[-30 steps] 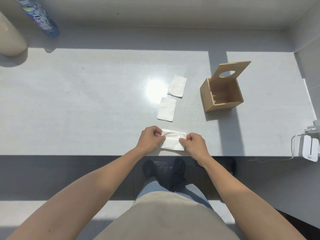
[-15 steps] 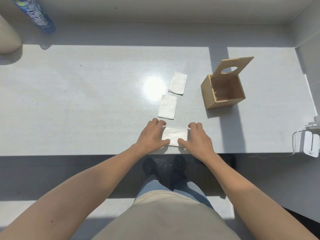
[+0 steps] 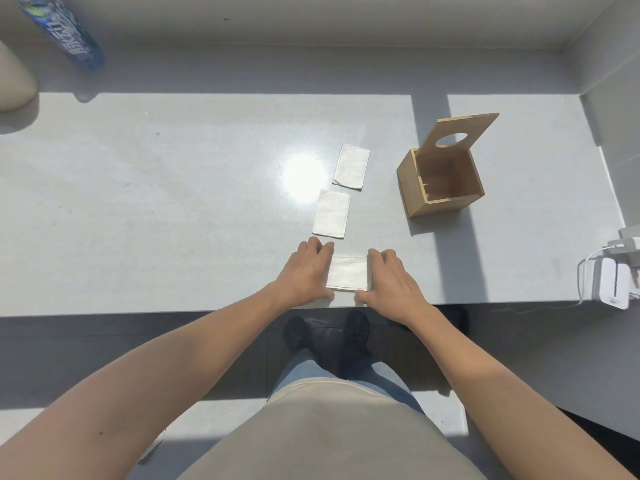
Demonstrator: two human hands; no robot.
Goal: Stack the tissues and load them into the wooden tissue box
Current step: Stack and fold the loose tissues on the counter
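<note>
Three folded white tissues lie in a row on the grey table. The nearest tissue (image 3: 347, 273) sits close to the front edge, between my left hand (image 3: 304, 271) and my right hand (image 3: 389, 280). Both hands lie flat, palms down, pressing on its left and right ends. The middle tissue (image 3: 331, 213) and the far tissue (image 3: 351, 167) lie untouched beyond it. The wooden tissue box (image 3: 440, 183) stands to the right, its lid with a round hole tipped up and back, its inside bare.
A blue plastic bottle (image 3: 65, 32) lies at the far left beside a beige container (image 3: 14, 81). A white charger with cable (image 3: 611, 282) hangs at the table's right front corner. The table's front edge (image 3: 173, 311) runs just under my wrists.
My hands went from pinching the nearest tissue's ends with fingertips to lying flat on it, and the tissue now lies flat on the table.
</note>
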